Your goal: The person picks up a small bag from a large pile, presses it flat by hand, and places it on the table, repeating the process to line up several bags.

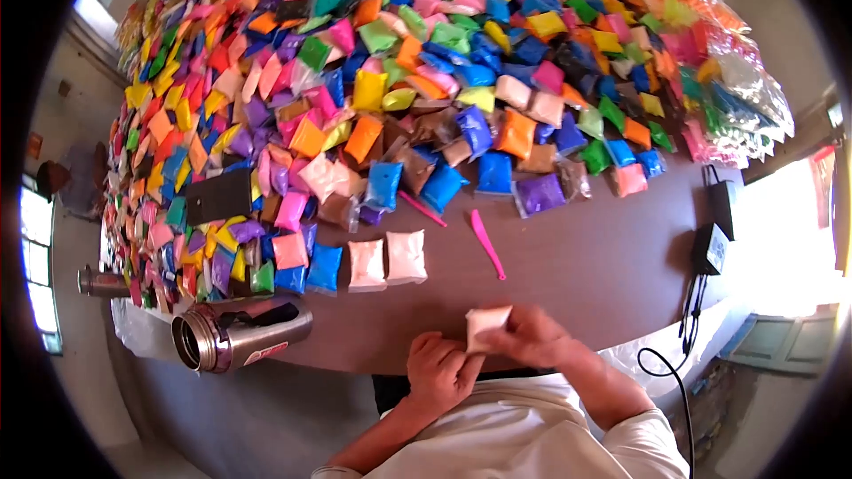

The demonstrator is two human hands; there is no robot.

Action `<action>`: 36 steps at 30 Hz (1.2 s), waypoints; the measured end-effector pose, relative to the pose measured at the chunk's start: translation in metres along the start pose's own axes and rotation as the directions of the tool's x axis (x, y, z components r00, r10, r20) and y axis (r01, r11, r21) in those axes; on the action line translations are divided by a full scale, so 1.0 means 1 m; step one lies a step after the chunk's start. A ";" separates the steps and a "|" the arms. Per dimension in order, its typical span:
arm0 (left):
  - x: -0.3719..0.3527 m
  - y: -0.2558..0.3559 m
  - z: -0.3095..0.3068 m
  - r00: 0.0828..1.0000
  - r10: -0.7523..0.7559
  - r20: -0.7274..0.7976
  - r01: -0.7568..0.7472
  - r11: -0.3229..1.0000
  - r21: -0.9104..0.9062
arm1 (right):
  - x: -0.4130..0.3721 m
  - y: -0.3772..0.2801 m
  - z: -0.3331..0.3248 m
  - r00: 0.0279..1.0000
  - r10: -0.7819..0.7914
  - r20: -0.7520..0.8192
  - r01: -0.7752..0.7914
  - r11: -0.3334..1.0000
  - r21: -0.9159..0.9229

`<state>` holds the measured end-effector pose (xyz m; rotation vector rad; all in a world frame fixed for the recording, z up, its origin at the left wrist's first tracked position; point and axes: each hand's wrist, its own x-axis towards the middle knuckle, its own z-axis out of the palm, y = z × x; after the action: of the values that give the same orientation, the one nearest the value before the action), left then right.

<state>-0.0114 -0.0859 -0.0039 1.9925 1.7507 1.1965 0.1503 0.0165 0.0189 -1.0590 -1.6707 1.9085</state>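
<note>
Pinching one pale packet (487,323): left hand (439,373), right hand (533,337); two pink sticks (487,245)

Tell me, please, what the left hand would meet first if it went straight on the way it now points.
Probably the pale pink packet beyond a stretch of bare table; the left hand points roughly that way, though depth is unclear.
</note>
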 end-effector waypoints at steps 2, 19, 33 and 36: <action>0.002 0.004 -0.002 1.000 -0.014 0.015 0.013 0.998 0.056 | 0.007 -0.004 -0.011 0.994 0.052 -0.095 -0.053 0.999 0.000; -0.003 -0.001 0.000 1.000 0.025 -0.010 -0.025 0.999 0.028 | 0.097 -0.040 0.002 0.953 -0.111 -0.280 -0.046 0.865 -0.500; -0.004 -0.002 0.001 0.999 0.019 -0.026 -0.019 1.000 0.022 | 0.095 -0.043 0.018 0.930 -0.322 -0.180 0.099 0.688 -0.719; -0.006 -0.003 0.001 1.000 0.022 -0.009 -0.022 0.999 0.027 | 0.094 -0.035 0.016 0.918 -0.352 -0.182 0.150 0.734 -0.663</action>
<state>-0.0123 -0.0909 -0.0089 2.0289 1.7629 1.1979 0.0717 0.0808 0.0264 -1.1910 -2.1985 0.9361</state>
